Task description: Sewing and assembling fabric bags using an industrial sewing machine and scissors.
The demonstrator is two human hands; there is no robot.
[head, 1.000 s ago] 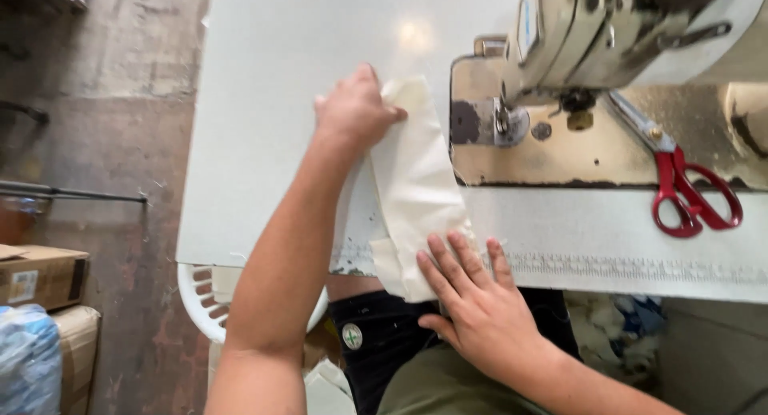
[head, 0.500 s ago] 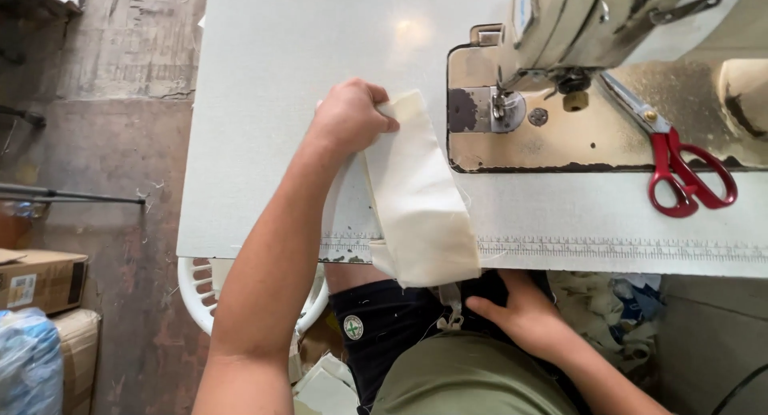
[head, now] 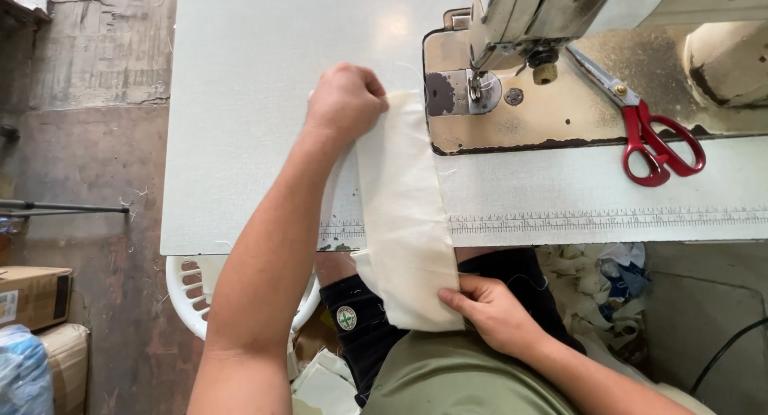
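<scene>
Fingers of the left hand were clenched on the far end of the cream cloth strip, pinning it to the surface beside the sewing machine; the right hand pinched the near end off the edge, over the lap, keeping the strip taut and flat. Red scissors lay apart on the machine bed.

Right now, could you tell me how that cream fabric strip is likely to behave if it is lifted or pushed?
The cream fabric strip is probably floppy: it bends over the table edge and hangs toward the lap. It looks light, since the left hand and right hand hold it by fingertips alone. Pushed, it would likely bunch rather than slide.
</scene>
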